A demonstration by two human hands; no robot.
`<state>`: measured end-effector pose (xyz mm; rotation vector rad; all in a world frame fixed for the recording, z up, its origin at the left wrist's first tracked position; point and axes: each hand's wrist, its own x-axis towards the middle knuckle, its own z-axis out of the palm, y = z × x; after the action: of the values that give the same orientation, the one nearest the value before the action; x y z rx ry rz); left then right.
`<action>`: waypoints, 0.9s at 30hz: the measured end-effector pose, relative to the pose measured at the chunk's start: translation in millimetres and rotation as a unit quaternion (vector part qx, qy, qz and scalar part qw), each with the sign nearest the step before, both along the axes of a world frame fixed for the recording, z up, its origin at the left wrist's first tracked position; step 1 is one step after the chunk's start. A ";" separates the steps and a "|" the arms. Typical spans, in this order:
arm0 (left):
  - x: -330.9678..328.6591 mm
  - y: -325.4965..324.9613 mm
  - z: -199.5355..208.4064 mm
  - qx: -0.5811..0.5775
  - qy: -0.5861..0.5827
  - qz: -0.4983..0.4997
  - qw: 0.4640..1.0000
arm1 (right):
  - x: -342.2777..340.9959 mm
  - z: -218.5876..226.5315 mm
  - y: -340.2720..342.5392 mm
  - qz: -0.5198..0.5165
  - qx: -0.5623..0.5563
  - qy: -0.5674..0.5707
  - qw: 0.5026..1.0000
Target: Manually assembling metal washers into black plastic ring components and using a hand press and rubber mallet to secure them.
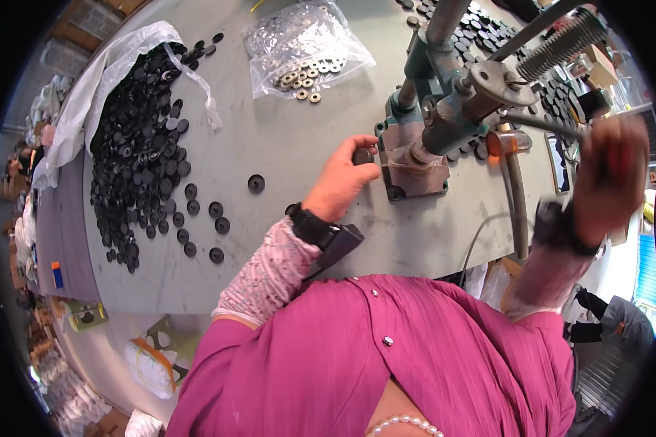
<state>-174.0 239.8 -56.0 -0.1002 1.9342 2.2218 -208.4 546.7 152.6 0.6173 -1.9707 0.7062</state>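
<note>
Grey worktable (430, 240), near edge running close along the front of the person's magenta shirt (386, 349).

Left hand (346, 175): thumb and fingers drawn together on a dark disc (362, 156), held just left of the press base (415, 175). Fingertips come right up to the base's left edge, so the gap there is slim. Disc is off the base, not under the ram.

Right hand (608, 175): well out to the right, motion-blurred, closed about the far end of the press lever (543, 125); a bit of red shows among the fingers. Exact finger placement cannot be made out.

Right of the press: mallet (509, 143), amber head close beside the press, wooden handle pointing toward the near edge, lying between the base and the right forearm.

Left side: heap of black discs (142, 146) spilling from a white sack (124, 58), crowding the table's left edge. Strays trail inward; one lone disc (256, 183) sits well apart, nearest the left hand. Between it and the hand, a broad strip of open tabletop.

Beyond, clear bag of metal washers (306, 58), well apart from both hands.
</note>
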 end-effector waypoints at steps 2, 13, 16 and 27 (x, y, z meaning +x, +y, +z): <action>1.1 -13.4 7.9 0.075 -0.065 -0.024 0.995 | 58.1 -47.9 22.5 0.320 -0.315 -0.118 0.885; 1.7 19.6 10.3 -0.179 0.117 0.040 0.976 | 89.8 -107.7 1.7 0.191 -0.199 -0.084 0.957; -14.0 45.2 9.4 -0.253 0.214 0.048 0.942 | 50.3 -24.7 -3.5 0.237 -0.221 -0.132 0.937; -14.0 47.2 7.1 -0.304 0.259 0.075 0.914 | -55.8 23.1 5.7 -0.006 0.128 -0.004 0.992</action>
<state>-188.0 287.0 -48.9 0.2954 2.9442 1.7495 -264.2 552.4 175.7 0.7560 -2.0887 0.4510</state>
